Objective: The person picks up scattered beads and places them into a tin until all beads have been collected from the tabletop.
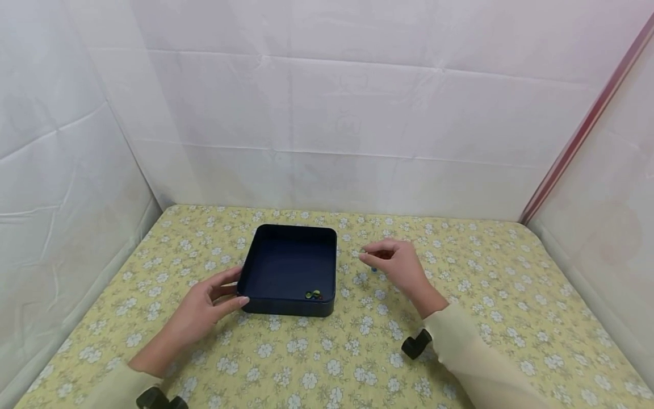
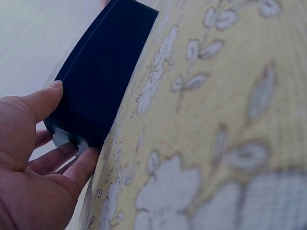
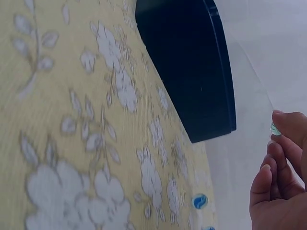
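Note:
A dark navy square tray (image 1: 291, 264) with raised walls sits on the table, left of centre. My left hand (image 1: 201, 307) holds its near left corner, thumb on the front wall and fingers along the left side. A few small glass marbles (image 1: 313, 295), yellow-green and dark, lie in the tray's near right corner. Right of the tray and above the cloth, my right hand (image 1: 395, 264) pinches a clear greenish marble (image 3: 275, 128) between thumb and index finger. A blue-swirled marble (image 3: 199, 201) rests on the cloth below, with another blue one (image 3: 209, 228) partly cut off.
A yellow cloth with white flowers (image 1: 306, 363) covers the table. White sheeting (image 1: 327, 113) hangs behind it and at both sides. A reddish strip (image 1: 587, 119) runs down the right back corner. Each wrist wears a black device (image 1: 416, 343).

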Motion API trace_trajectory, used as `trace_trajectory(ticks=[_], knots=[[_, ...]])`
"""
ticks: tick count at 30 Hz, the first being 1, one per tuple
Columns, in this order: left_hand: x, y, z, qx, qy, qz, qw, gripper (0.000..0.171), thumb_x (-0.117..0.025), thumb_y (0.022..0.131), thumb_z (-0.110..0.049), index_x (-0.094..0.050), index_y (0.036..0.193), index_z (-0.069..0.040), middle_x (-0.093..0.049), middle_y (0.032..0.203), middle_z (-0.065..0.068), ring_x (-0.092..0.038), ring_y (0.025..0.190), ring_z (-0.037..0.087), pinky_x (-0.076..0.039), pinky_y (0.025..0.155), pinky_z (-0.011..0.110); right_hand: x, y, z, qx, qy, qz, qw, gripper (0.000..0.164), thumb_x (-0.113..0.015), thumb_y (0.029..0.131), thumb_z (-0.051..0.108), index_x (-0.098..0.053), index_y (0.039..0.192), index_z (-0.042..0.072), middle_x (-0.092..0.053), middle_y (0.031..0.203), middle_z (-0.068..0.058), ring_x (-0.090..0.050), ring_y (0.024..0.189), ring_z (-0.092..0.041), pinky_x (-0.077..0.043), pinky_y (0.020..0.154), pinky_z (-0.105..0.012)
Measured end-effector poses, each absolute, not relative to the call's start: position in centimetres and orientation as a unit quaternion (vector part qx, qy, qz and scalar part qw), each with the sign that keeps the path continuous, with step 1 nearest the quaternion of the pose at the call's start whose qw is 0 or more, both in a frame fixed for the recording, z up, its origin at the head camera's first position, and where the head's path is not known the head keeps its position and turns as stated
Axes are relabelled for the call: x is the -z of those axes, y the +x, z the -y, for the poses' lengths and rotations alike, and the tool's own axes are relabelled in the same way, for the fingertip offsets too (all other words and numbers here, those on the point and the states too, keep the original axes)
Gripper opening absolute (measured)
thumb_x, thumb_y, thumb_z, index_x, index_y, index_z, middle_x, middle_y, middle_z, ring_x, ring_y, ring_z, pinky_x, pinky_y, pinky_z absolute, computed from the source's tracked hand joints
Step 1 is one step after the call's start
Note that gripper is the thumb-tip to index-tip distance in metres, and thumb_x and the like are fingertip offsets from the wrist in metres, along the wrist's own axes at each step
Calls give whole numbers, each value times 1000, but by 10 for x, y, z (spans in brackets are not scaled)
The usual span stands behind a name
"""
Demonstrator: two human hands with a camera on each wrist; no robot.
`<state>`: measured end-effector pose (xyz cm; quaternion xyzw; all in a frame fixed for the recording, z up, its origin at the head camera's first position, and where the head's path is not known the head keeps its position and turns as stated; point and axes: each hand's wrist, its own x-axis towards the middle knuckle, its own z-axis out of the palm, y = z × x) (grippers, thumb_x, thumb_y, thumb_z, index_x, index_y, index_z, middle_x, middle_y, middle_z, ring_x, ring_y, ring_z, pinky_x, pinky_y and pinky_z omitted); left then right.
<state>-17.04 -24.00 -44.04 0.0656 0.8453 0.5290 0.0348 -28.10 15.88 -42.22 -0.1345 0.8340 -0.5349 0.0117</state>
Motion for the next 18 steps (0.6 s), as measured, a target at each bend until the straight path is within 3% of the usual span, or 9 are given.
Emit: trace_trajectory(ticks=[6, 11, 18], knots=[[441, -170, 240, -525, 66, -848, 32, 75, -73, 97, -36, -38, 159, -12, -45, 158, 21, -53, 137, 43, -60, 94, 28, 423, -274, -146, 552, -170, -816, 15, 31, -81, 91, 28, -79, 114, 8, -73, 112, -6, -69, 91, -20, -61, 80, -49], [440, -170, 240, -522, 65, -850, 33, 75, -73, 97, -37, -39, 159, -13, -45, 158, 20, -54, 137, 43, -60, 94, 30, 423, -270, -133, 558, -183, -809, 27, 31, -81, 90, 29, -80, 114, 10, -72, 112, -3, -68, 92, -20, -62, 80, -47], [440, -170, 241, -525, 65, -848, 34, 75, -73, 96, -37, -40, 159, -14, -45, 158, 20, -54, 137, 43, -60, 94, 29, 421, -267, -116, 565, -190, -802, 43, 34, -82, 89, 31, -80, 115, 10, -74, 109, -2, -69, 90, -23, -60, 81, -55]])
